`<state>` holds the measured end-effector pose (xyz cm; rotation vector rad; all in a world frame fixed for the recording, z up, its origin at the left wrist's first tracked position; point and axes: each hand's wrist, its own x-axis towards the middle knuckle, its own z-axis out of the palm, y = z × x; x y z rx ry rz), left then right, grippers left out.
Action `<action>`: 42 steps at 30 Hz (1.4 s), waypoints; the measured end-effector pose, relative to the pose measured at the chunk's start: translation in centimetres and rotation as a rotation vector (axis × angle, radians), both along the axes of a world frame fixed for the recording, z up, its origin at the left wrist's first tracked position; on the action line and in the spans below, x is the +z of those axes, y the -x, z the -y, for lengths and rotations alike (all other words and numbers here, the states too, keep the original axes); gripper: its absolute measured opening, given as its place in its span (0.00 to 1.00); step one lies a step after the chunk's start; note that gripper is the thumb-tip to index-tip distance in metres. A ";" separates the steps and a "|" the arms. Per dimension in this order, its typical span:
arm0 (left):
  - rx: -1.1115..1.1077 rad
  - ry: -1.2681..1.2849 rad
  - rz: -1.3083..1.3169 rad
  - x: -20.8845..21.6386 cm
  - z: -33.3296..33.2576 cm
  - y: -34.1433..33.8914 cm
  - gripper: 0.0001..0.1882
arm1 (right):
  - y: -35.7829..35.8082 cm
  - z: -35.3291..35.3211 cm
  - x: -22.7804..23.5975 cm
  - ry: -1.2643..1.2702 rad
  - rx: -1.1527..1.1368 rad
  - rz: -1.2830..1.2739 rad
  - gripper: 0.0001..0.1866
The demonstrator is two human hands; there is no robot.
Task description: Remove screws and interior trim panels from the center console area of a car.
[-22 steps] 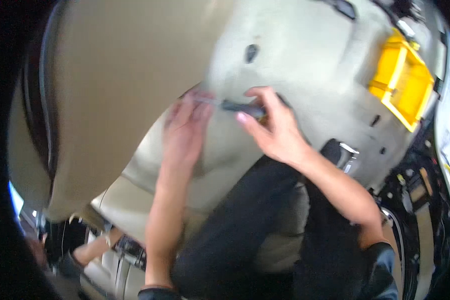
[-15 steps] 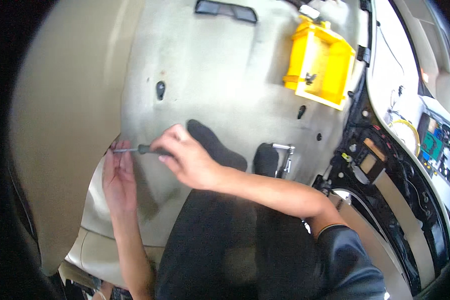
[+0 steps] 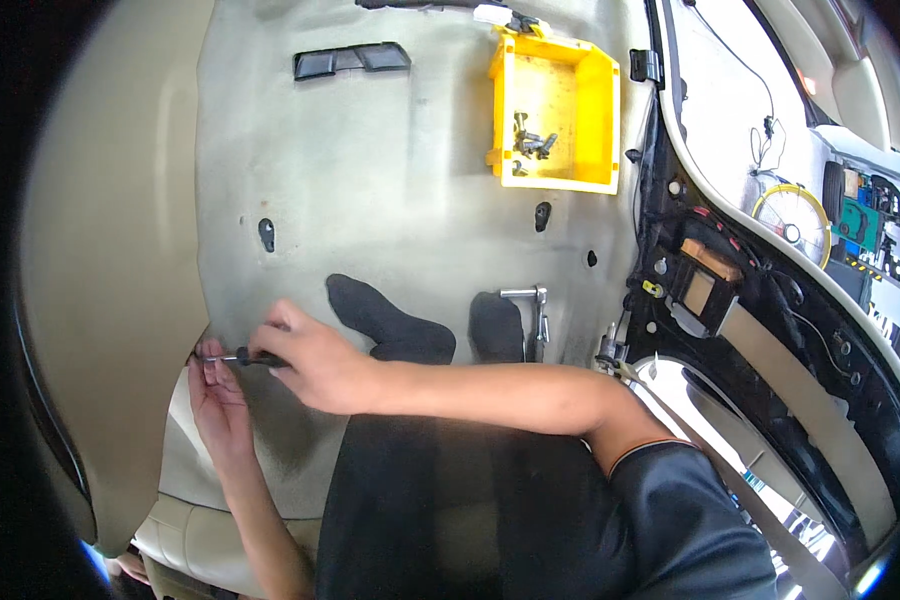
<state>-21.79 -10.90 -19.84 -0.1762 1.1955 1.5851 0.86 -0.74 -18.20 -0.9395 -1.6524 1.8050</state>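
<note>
Screwdriver (image 3: 238, 357) lies roughly horizontal, tip pointing left toward the beige seat edge (image 3: 120, 300), dark handle to the right. Slim metal shaft, black grip, mostly hidden in my fist. My right hand (image 3: 315, 365) has fingers curled tight around the handle. My left hand (image 3: 215, 395) pinches at the tip, fingertips closed there. Grey carpet (image 3: 390, 170) beneath; yellow bin (image 3: 600, 120) with bolts well apart, ratchet (image 3: 538, 315) near my black socks.
</note>
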 end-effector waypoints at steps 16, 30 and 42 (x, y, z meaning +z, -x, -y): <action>-0.634 0.460 -0.257 -4.8 3.0 -6.5 0.13 | -17.5 -12.5 -1.9 -0.707 -0.521 0.929 0.05; -0.776 0.522 -0.423 -4.4 2.6 -7.6 0.16 | -22.5 -19.1 -9.8 -0.337 0.010 1.508 0.11; -0.710 0.495 -0.333 -3.6 1.4 -8.3 0.16 | -22.4 -20.0 -6.2 -0.285 -0.019 1.582 0.12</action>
